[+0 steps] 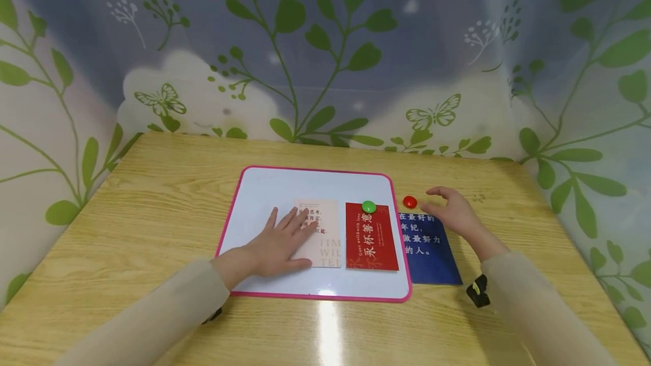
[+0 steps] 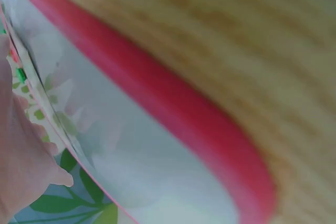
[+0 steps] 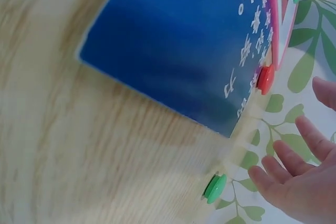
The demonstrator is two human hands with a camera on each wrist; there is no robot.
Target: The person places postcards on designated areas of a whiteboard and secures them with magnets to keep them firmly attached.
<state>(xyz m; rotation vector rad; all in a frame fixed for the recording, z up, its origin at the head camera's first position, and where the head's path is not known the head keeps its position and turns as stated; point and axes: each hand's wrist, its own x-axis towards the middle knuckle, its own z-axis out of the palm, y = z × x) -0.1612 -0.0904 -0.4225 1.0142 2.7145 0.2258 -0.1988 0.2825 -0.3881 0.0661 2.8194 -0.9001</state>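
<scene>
Red magnet (image 1: 409, 202) just left of right hand (image 1: 458, 216): nearer hand, fingers parted, empty. Left hand (image 1: 280, 246) flat on pale card (image 1: 326, 242).

i see a pink-rimmed white board (image 1: 274, 185), pale pink card (image 1: 329, 227), red card (image 1: 372, 237), blue card (image 1: 432, 264), my beige sleeves (image 1: 539, 298) and green-leafed curtain (image 1: 315, 66).

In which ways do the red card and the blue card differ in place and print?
The red card lies on the whiteboard, while the blue card lies on the table by the whiteboard's right edge. The red card's large characters run in a column; the blue card's run in rows. Both bear pale Chinese characters.
</scene>
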